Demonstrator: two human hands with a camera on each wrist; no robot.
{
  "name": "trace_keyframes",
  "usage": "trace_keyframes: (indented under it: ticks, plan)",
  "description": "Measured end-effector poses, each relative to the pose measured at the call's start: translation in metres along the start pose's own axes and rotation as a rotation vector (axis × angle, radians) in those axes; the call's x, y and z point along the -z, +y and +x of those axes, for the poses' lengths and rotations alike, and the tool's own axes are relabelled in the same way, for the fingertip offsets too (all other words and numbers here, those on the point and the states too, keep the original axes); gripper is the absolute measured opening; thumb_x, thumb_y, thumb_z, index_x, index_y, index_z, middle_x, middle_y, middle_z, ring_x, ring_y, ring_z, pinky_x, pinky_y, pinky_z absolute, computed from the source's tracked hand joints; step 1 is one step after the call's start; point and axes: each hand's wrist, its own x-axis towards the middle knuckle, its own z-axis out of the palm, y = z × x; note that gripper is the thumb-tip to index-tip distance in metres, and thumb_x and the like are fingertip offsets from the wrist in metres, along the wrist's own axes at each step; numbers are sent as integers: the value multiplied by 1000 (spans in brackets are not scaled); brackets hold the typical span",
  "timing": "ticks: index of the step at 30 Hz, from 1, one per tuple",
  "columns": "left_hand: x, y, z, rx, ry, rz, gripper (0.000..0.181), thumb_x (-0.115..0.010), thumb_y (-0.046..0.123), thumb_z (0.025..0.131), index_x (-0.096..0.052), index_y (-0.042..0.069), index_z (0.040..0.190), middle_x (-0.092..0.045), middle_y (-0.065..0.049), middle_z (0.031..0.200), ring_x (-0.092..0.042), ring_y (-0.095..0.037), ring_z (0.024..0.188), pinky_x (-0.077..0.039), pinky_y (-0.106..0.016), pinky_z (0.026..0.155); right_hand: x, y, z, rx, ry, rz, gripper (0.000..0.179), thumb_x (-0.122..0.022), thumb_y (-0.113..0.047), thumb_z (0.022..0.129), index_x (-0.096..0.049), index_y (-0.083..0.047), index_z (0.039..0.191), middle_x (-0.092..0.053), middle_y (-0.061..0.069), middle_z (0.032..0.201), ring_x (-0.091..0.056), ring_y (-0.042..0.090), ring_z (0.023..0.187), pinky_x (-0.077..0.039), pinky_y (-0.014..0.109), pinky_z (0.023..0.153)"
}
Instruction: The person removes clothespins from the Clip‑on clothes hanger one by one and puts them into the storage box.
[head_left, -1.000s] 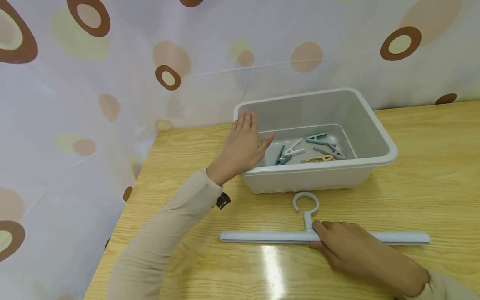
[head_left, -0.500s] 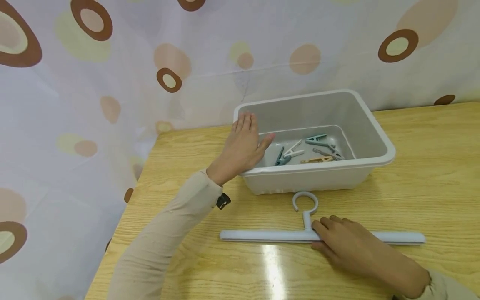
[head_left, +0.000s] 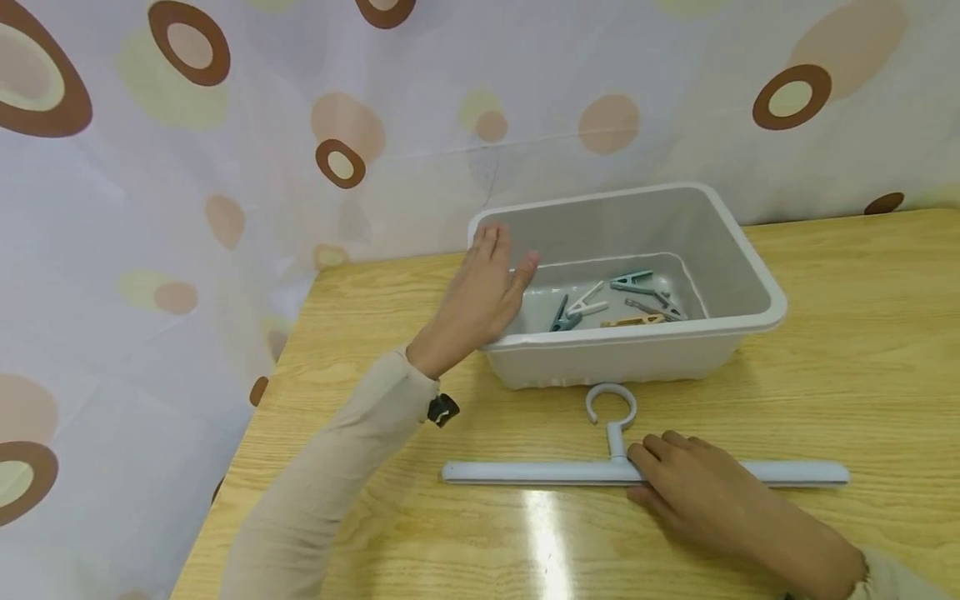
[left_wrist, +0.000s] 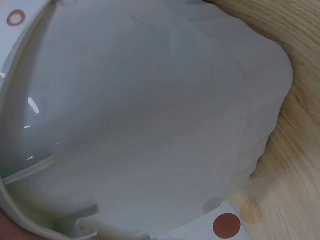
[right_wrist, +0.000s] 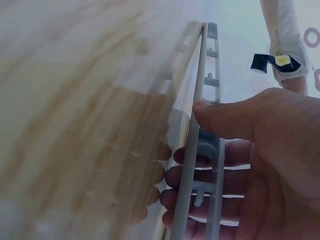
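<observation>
In the head view my left hand rests on the left rim of a pale grey plastic tub, fingers straight and thumb apart over the inside. Several clips lie on the tub's floor: a white clothespin, a dark teal one, a green one, a yellow one and a grey one. In front lies a light grey-blue straight-bar hanger with a round hook. My right hand grips its bar right of the hook. Up close, thumb and curled fingers surround the ribbed bar.
A wooden table carries both tub and hanger. Behind and to the left hangs a white dotted cloth. The left wrist view is mostly filled by the tub's wall.
My left hand has shifted slightly left on the rim and its thumb has lifted a little. The right hand and hanger stay nearly in place; the head view drifts slightly.
</observation>
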Motion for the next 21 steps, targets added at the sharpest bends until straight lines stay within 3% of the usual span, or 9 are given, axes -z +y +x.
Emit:
trace_keyframes:
  ticks: [5,13,21]
  plan:
    - [4,-5,-9,-15,70,-78,69,-22,44,105,-16,-8,149,-12,-23,158,-5,-32,147,-5,-34,118,-1,2,1,9,16,-26,24,-73,-27,85,-55,-12,91,-52,-7,77,-54,15,68,-49,34,60]
    - [17,-19,-18,16,124,-80,69,-20,45,105,-20,-8,149,-14,-22,158,-4,-29,147,-6,-35,118,0,3,1,5,8,-42,26,-74,-28,83,-55,-13,92,-50,-6,79,-54,16,70,-48,34,59]
    - [29,-45,-37,40,165,-54,90,-2,63,95,-17,-7,150,-13,-21,158,-3,-28,147,-9,-39,118,7,10,-3,9,17,-17,26,-72,-35,85,-56,-16,91,-48,-9,82,-52,13,73,-48,34,62]
